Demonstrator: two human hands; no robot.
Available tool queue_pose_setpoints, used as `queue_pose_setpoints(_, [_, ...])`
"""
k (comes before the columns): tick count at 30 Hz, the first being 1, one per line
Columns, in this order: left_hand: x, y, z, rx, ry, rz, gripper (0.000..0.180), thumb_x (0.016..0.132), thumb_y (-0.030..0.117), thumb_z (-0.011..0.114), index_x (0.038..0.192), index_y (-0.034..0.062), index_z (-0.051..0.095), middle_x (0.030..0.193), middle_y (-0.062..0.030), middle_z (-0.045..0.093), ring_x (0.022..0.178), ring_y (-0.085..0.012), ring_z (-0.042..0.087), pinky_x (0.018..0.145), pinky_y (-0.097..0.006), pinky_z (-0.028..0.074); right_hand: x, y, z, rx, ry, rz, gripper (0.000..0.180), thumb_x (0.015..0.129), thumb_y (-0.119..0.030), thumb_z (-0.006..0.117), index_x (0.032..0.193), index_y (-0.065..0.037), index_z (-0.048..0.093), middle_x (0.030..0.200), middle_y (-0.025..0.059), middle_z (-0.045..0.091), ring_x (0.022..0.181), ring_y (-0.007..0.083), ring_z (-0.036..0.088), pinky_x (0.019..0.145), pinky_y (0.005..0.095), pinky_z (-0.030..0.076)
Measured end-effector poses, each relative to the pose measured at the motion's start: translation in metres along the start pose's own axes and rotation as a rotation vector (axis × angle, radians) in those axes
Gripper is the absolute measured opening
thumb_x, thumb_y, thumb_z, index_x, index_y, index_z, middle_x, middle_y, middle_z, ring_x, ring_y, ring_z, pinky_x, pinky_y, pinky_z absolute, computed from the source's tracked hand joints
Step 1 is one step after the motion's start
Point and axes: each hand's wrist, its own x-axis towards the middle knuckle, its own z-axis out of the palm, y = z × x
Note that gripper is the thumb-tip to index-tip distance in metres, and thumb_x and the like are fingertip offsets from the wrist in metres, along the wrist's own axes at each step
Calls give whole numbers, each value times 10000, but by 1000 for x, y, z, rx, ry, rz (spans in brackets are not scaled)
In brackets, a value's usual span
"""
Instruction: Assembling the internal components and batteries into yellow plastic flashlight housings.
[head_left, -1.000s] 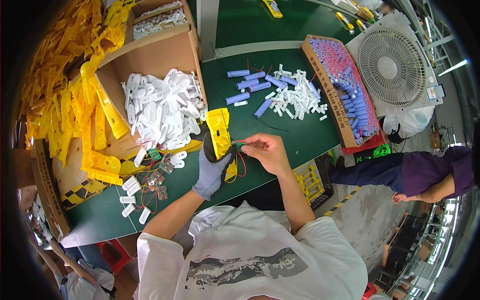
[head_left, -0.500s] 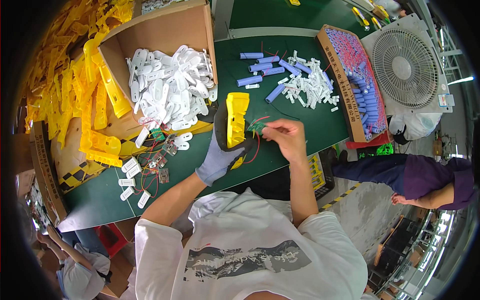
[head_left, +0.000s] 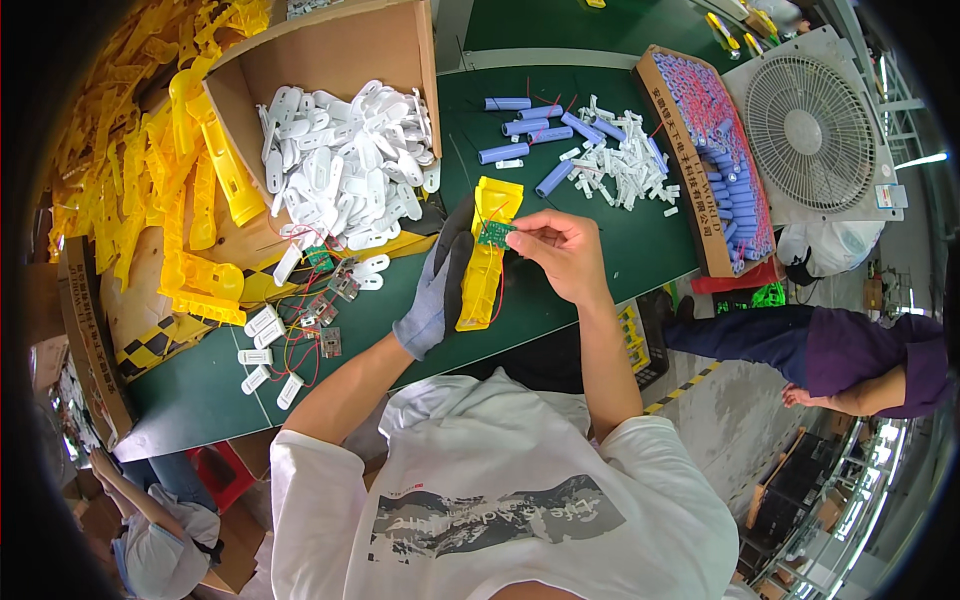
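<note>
Over yellow casing [head_left: 482, 290], green circuit board [head_left: 495, 234] is pinched by right hand [head_left: 562, 252]; casing is gripped by left hand [head_left: 438, 290].

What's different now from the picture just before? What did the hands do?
The bare right hand moved the green circuit board left, over the yellow shell. The gloved left hand turned that shell so more of its hollow side shows. Neither thing was let go. The blue cells and white oval pieces stayed put.
</note>
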Motion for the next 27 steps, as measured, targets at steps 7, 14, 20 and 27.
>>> queue_pose_setpoints(7, [-4,11,5,-136,3,-111,597,989,431,454,1456,94,298,1059,-69,576,777,-133,610,645,-276,516,1,1,-2,3,3,-15,123,813,-12,728,914,46,692,842,76,698,753,83,648,702,201,517])
queue_pose_setpoints(14, [-5,15,8,-3,67,-264,434,986,364,486,1308,84,405,945,-112,614,656,-201,655,555,-305,545,1,5,4,24,13,19,130,792,22,735,894,35,655,836,73,679,752,80,638,696,189,504])
queue_pose_setpoints(20, [-8,20,15,-66,172,-203,326,1001,304,465,1176,29,459,876,-93,614,649,-166,655,531,-266,525,-4,15,19,-7,107,-28,174,831,-108,737,807,-19,589,711,-27,594,601,5,499,558,154,400])
queue_pose_setpoints(27, [-7,11,15,71,231,-52,295,1002,247,463,1169,5,490,894,-44,557,744,-70,535,642,-241,471,-12,11,30,-349,95,-159,160,925,-140,589,828,-18,553,617,-5,463,530,53,380,487,236,311])
